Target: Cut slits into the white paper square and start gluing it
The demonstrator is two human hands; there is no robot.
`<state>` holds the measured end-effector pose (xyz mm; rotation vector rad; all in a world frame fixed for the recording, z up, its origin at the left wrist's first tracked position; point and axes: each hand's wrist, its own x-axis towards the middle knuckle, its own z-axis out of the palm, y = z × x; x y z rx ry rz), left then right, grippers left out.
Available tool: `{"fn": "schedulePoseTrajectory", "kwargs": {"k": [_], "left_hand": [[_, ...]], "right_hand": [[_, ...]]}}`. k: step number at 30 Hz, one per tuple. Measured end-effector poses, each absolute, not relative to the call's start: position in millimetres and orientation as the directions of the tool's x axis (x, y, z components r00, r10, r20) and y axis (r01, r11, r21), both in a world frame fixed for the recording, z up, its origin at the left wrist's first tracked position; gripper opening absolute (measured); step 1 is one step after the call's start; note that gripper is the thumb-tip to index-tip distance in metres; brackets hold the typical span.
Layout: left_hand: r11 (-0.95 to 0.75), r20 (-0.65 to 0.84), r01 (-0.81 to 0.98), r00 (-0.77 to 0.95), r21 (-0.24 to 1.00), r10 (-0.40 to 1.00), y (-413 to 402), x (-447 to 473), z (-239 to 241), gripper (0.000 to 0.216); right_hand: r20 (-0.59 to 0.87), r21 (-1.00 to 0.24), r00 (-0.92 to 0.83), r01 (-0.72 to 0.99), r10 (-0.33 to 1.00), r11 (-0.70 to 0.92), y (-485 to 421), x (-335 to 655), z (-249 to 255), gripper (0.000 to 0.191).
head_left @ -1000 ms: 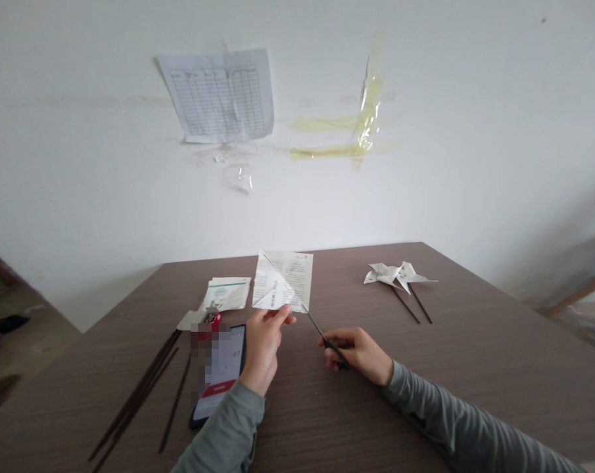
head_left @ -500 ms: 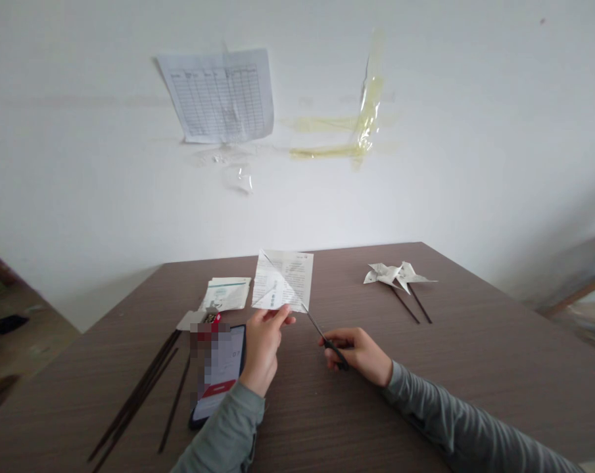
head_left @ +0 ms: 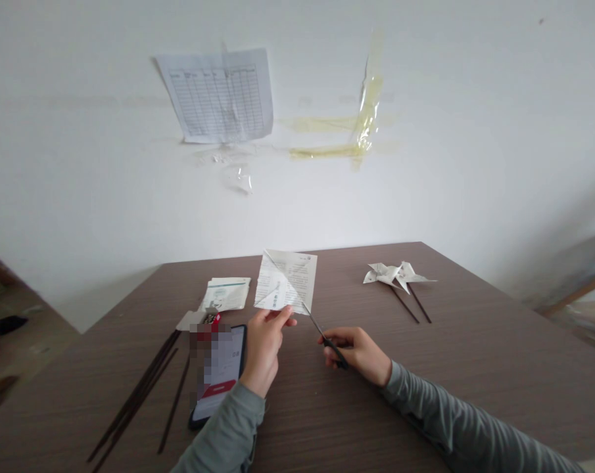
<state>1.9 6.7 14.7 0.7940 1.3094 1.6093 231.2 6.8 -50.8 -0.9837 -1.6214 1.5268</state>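
Observation:
My left hand pinches the lower corner of a square printed paper sheet and holds it upright above the brown table. A diagonal crease runs across the sheet. My right hand grips the dark handles of a pair of scissors, whose blades point up and left and meet the sheet's lower right edge.
A phone lies left of my left hand, with several dark sticks further left. A stack of printed papers sits behind it. Two paper pinwheels on sticks lie at the back right. A chart hangs on the wall.
The held sheet has shifted slightly to the right; both hands stay almost where they were.

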Motion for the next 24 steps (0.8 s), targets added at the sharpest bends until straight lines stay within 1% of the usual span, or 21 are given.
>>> {"fn": "schedulePoseTrajectory", "kwargs": {"k": [6,16,24], "left_hand": [[-0.045,-0.046,-0.218,-0.394,0.975,0.918,6.8,3.0,13.4,0.045],[-0.085,0.002,-0.196,-0.389,0.977,0.921,10.8,-2.6,5.4,0.041],[-0.093,0.012,-0.197,-0.378,0.976,0.926,13.0,-5.1,3.0,0.038]], "right_hand": [[-0.020,-0.996,-0.467,0.087,0.884,0.023,6.9,230.1,-50.4,0.079],[-0.023,-0.995,-0.464,0.096,0.886,0.025,4.8,230.1,-47.8,0.071],[-0.015,-0.996,-0.455,0.082,0.891,0.025,4.6,228.3,-45.8,0.076]]}}
